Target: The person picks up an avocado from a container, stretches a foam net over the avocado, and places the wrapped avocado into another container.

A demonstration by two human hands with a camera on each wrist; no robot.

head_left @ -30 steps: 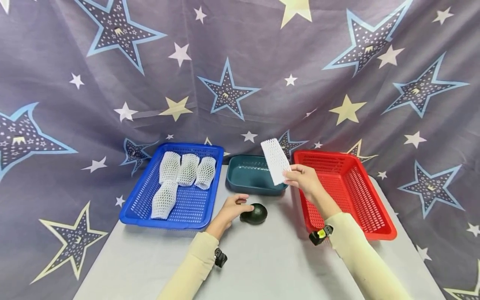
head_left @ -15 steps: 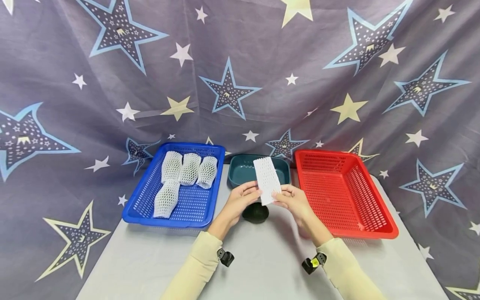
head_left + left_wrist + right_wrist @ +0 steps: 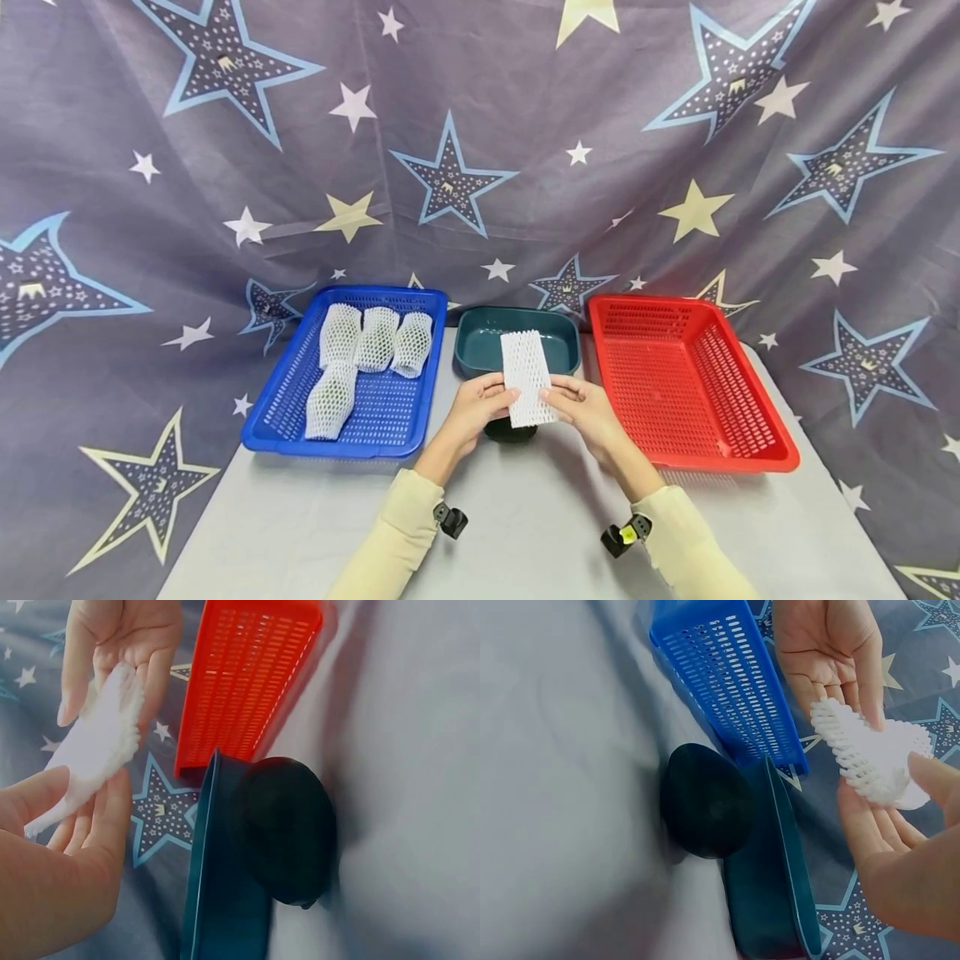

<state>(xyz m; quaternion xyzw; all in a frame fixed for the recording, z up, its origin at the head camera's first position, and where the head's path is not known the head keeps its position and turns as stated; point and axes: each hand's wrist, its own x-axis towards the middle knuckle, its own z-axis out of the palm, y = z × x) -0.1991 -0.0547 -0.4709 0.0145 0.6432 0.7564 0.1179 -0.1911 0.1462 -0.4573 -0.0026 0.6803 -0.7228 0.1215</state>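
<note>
Both hands hold a white foam net sleeve (image 3: 527, 375) up in front of the body. My left hand (image 3: 474, 410) pinches its left edge between thumb and fingers, and my right hand (image 3: 588, 410) pinches the right edge. The sleeve looks flat in the head view; in the right wrist view the near end of the foam sleeve (image 3: 877, 761) bulges slightly apart. Beneath the hands a dark green avocado (image 3: 285, 829) lies on the table, mostly covered by the sleeve and hands in the head view.
A blue basket (image 3: 330, 450) at left holds several net-wrapped fruits (image 3: 375, 340). Behind the avocado stands a teal dish (image 3: 480, 321). A red basket (image 3: 660, 375) is at right. A star-patterned curtain (image 3: 480, 100) hangs behind the white table (image 3: 517, 517).
The left hand has left the avocado and taken hold of the sleeve's left edge. The right hand has brought the sleeve left and down, nearer the body, over the avocado.
</note>
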